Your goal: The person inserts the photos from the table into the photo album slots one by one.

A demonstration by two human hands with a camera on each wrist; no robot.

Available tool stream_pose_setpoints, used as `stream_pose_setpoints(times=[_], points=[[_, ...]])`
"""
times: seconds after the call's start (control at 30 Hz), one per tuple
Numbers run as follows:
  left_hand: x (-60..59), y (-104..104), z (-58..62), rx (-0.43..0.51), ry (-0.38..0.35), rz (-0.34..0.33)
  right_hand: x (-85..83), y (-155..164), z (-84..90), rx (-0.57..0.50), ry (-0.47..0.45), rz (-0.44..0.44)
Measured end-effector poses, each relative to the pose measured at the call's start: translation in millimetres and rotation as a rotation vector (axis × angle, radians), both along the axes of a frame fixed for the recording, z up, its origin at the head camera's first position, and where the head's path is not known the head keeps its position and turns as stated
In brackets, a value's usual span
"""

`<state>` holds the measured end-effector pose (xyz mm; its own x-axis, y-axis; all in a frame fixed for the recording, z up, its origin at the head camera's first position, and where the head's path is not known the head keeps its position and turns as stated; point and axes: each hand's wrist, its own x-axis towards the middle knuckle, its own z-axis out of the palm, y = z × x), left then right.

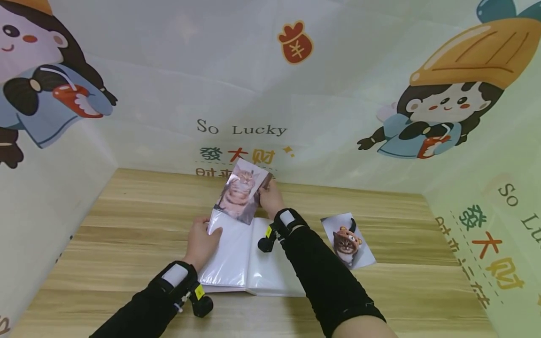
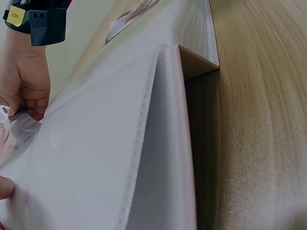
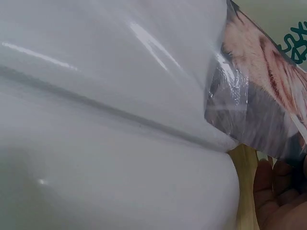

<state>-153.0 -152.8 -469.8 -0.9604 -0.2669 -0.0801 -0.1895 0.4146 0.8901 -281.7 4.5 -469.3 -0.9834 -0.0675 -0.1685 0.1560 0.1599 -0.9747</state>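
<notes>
A photo album [image 1: 228, 263] with white pages and clear sleeves lies spread on the table. A cat photo [image 1: 241, 192] tilts up past the far edge of its left page. In the right wrist view, the lower strip of this cat photo [image 3: 261, 100] lies under glossy clear plastic. My right hand [image 1: 272, 197] pinches the photo by its right edge. At the album's left side my left hand [image 1: 203, 241] grips the page edge, thumb on top; the left wrist view shows only a thumb tip [image 2: 5, 188] of it.
A second photo [image 1: 348, 241], of a cat in a hat, lies on the wooden table [image 1: 139, 225] right of the album, beside my right forearm. A printed cloth backdrop [image 1: 338, 131] rises behind the table and along both sides.
</notes>
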Motion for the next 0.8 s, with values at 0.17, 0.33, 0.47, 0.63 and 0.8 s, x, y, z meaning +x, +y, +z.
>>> stream_pose_setpoints(times=[0.17, 0.33, 0.47, 0.63, 0.8], points=[[0.4, 0.2, 0.9, 0.001, -0.013, -0.008, 1.3, -1.5, 4.6, 0.001, 0.018, -0.023], [0.4, -0.7, 0.0, 0.023, -0.017, -0.005, -0.6, -4.0, -4.7, -0.004, 0.053, -0.052], [0.0, -1.6, -1.8, 0.034, -0.026, -0.003, -16.3, -2.8, -45.7, 0.039, 0.156, -0.092], [-0.3, -2.3, -1.7, 0.040, -0.023, -0.004, -64.7, 2.0, -130.7, 0.138, 0.193, -0.127], [-0.6, -2.8, -1.2, 0.044, -0.024, -0.002, -82.2, -0.2, -154.0, 0.153, 0.218, -0.093]])
